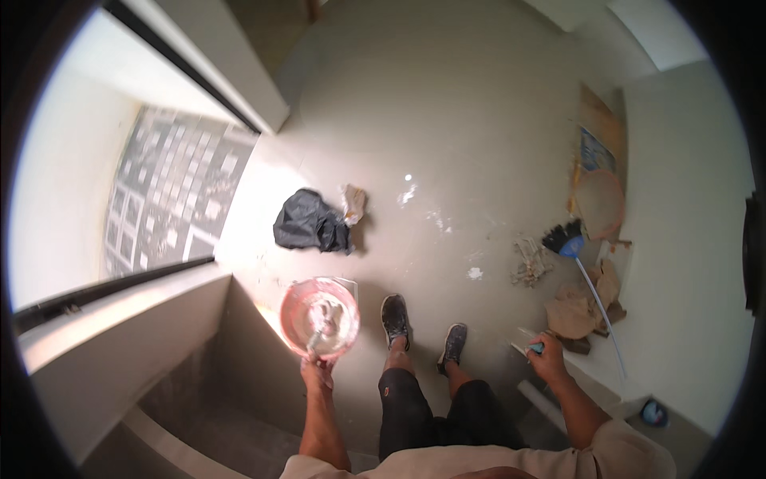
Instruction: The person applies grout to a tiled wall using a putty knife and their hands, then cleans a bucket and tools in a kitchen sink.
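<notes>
My left hand (317,366) grips the near rim of a pink bucket (291,315), held out beside my left leg; pale, creamy material and a tool (321,335) sit inside it, and my fingers may touch that tool too. My right hand (548,361) is closed on the teal handle of a scraper (536,348), whose flat blade points left over the floor. A broom (563,238) with a blue head and pale pole leans at the right, beyond that hand.
A black bag (311,219) and tan packet (353,201) lie on the floor (431,136). Debris (531,262), torn cardboard (574,307) and a pale pink tub (598,203) line the right wall (678,176). An open doorway or window (171,184) with a ledge (120,315) is at left.
</notes>
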### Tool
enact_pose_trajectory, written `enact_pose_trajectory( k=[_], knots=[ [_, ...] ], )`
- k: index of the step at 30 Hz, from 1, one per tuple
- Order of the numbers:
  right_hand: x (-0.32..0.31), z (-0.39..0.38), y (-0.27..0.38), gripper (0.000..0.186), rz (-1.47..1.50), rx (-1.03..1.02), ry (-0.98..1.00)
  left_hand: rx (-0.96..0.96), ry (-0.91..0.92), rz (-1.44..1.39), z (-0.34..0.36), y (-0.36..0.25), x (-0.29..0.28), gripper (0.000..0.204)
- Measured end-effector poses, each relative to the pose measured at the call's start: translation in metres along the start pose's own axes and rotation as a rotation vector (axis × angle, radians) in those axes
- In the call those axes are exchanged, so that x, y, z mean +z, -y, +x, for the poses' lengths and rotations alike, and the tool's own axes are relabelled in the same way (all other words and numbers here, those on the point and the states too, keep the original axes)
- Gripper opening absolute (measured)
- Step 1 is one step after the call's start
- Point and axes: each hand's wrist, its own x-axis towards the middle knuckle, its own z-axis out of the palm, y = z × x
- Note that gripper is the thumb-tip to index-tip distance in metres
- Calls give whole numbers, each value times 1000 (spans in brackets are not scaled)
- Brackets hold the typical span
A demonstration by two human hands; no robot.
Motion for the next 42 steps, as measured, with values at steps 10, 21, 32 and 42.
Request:
enact_pose_trajectory(
  k=[10,21,32,42],
  knots=[
    [-100,-203,-84,6,298,118,-665,77,972,918,-303,36,252,36],
    [-207,-479,-178,11,920,586,-1279,146,1497,1348,-677,239,376,34],
    [-232,-484,-103,10,1296,962,-1659,-240,1689,1557,-714,263,433,33],
    [-241,-426,-91,17,180,1128,-1732,-446,1975,1440,-671,371,439,23]
  ],
)
